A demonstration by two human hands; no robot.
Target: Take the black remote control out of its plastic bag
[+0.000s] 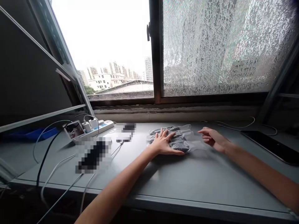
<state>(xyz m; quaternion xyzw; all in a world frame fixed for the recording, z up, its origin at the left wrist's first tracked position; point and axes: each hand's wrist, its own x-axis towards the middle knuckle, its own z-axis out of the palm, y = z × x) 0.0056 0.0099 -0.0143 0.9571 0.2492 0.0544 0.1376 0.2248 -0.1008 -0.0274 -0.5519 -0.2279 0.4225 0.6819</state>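
A clear plastic bag [188, 137] with dark, folded, cloth-like contents lies flat on the grey tabletop. Across its top rests my left hand [163, 143], palm down with the fingers spread wide. Just right of the bag, my right hand [213, 138] hovers over the table with its fingers curled and the thumb side toward the bag. The bag's loose clear end [199, 144] reaches close to those curled fingers. Whether they pinch any of the plastic I cannot make out.
A large black phone or tablet [271, 146] lies at the right. On the left are a white power strip [102, 126] with plugs, a small phone with a lit screen [74, 129], several cables and a blue tray [32, 134]. Two blurred-out items lie nearby. A window [157, 62] stands behind.
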